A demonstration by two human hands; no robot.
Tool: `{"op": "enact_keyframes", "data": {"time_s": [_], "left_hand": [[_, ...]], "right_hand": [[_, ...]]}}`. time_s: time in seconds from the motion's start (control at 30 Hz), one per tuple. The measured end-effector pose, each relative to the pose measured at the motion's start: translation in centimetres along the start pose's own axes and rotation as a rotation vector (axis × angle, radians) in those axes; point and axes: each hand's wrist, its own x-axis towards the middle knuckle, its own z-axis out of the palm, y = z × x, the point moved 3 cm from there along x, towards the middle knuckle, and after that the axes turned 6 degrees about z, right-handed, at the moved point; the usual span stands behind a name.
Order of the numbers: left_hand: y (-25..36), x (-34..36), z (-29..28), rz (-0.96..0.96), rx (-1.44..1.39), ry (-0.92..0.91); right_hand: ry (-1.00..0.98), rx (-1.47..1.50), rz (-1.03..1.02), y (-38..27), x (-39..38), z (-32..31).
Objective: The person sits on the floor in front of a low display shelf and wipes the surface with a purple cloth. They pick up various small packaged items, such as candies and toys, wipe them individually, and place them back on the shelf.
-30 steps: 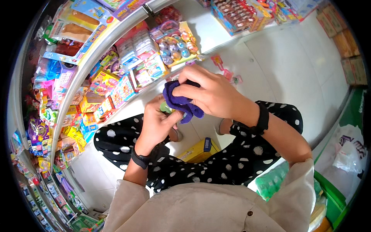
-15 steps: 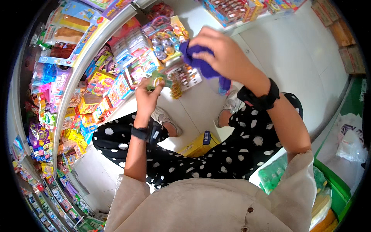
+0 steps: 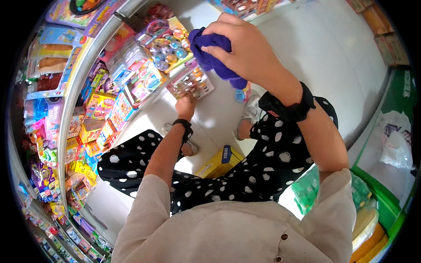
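Note:
A purple cloth (image 3: 210,55) hangs bunched from my right hand (image 3: 252,52), its fingers and thumb closed on it in front of the shelf. My left hand (image 3: 186,105) reaches down to the near edge of a shallow display box (image 3: 197,85) with small brownish and white items in it. The fingers of that hand are mostly hidden against the box, and whether they hold anything does not show. Just beyond lies a tray of round, shiny capsule-like packs (image 3: 169,52).
Colourful boxes and packets (image 3: 101,107) crowd the curved shelf on the left. A yellow box (image 3: 219,162) sits on the floor between my feet. Cartons (image 3: 388,48) are stacked at the far right, with a green-edged bin (image 3: 377,197) and green packages (image 3: 307,190) nearer.
My left hand has moved right to the display box; the greenish see-through packet it held no longer shows. My right hand has shifted slightly left and away, still gripping the cloth.

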Motion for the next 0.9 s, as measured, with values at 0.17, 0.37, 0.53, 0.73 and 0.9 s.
{"op": "enact_keyframes", "data": {"time_s": [0.17,0.37,0.53,0.73,0.9], "left_hand": [[-2.2,1.9,-0.2,-0.052,0.031,0.132],[-3.4,2.7,1.2,-0.074,0.011,0.003],[-4.0,3.4,2.2,-0.055,0.042,-0.089],[0.0,3.8,1.4,-0.027,0.223,-0.134],[0.1,2.4,2.7,0.269,0.639,-0.040]], "right_hand": [[-0.046,-0.015,0.042,0.8,-0.3,-0.3],[-0.075,-0.029,0.056,0.8,-0.3,-0.2],[-0.089,-0.024,0.069,0.8,-0.2,-0.2],[-0.071,-0.031,0.059,1.2,-0.4,-0.1],[-0.056,-0.026,0.035,1.0,-0.2,-0.1]]}}
